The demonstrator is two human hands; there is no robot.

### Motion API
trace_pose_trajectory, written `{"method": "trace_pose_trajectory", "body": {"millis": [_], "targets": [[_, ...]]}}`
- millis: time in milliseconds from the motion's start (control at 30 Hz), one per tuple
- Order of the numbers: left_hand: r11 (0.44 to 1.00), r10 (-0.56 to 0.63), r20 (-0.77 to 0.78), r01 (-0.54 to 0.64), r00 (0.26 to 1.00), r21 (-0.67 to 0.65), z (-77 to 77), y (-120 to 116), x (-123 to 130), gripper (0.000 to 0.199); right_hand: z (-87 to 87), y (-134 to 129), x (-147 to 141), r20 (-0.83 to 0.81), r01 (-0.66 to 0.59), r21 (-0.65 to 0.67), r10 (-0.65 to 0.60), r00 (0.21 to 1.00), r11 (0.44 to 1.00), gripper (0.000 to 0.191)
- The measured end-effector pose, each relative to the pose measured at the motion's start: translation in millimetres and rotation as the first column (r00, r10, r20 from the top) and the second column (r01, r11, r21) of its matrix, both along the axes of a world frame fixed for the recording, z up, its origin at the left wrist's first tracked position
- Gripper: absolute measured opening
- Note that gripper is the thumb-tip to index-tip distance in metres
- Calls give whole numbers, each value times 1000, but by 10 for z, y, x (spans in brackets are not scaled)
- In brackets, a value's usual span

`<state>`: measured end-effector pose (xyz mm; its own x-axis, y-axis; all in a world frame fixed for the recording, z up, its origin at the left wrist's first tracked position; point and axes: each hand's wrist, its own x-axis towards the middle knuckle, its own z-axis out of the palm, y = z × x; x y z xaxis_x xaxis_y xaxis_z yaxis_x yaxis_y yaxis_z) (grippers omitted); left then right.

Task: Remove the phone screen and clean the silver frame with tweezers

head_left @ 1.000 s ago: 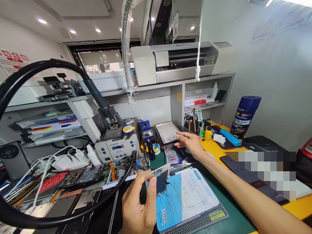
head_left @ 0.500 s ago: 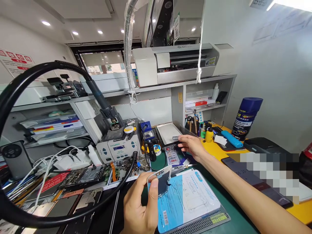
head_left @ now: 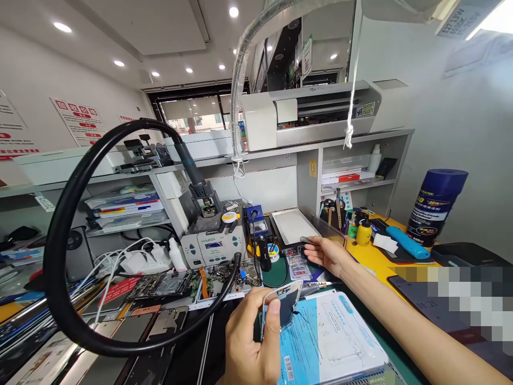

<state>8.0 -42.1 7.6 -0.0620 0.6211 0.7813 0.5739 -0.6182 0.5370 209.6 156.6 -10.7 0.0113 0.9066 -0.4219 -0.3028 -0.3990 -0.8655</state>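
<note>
In my left hand (head_left: 256,337), closed between thumb and fingers, is a phone frame (head_left: 287,306) with a pale rim and a dark inner face. It is held tilted above a blue-and-white packet (head_left: 344,331). My right hand (head_left: 328,255) reaches forward and pinches a small grey metallic piece (head_left: 305,239), whose exact kind I cannot make out. That piece is at the front edge of a heating plate (head_left: 294,227) with a pale flat top. A pen-like tool (head_left: 316,289) lies just behind the packet.
A hot-air station (head_left: 214,246) stands left of the plate, its black hose (head_left: 60,214) looping across the left side. Circuit boards (head_left: 160,289) and phone parts (head_left: 132,342) cover the left bench. A spray can (head_left: 436,208) and a phone (head_left: 433,310) are at right.
The camera has turned left, so the scene sits farther right in view. Both hands keep their grips, with little visible movement relative to the bench.
</note>
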Motion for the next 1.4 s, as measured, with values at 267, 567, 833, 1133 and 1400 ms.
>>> {"method": "trace_pose_trajectory", "body": {"millis": [267, 567, 833, 1133, 1400], "targets": [[1000, -28, 28, 28, 999, 8, 5, 24, 18, 14, 0, -37, -57, 36, -35, -26, 36, 999, 999, 26], [999, -18, 104, 21, 994, -25, -96, 27, 65, 18, 15, -73, -94, 115, -96, -9, 96, 989, 995, 26], [996, 89, 137, -91, 987, 11, -67, 27, 139, 16, -6, -74, -121, 169, -40, 21, 36, 985, 999, 24], [996, 55, 122, -63, 991, 56, -62, 50, 127, 14, -5, -64, -139, 180, -16, 19, 12, 984, 1000, 25], [1000, -17, 66, 16, 998, 15, -43, 13, 69, 16, 11, -82, -171, 142, -6, 54, -2, 990, 999, 26]]}}
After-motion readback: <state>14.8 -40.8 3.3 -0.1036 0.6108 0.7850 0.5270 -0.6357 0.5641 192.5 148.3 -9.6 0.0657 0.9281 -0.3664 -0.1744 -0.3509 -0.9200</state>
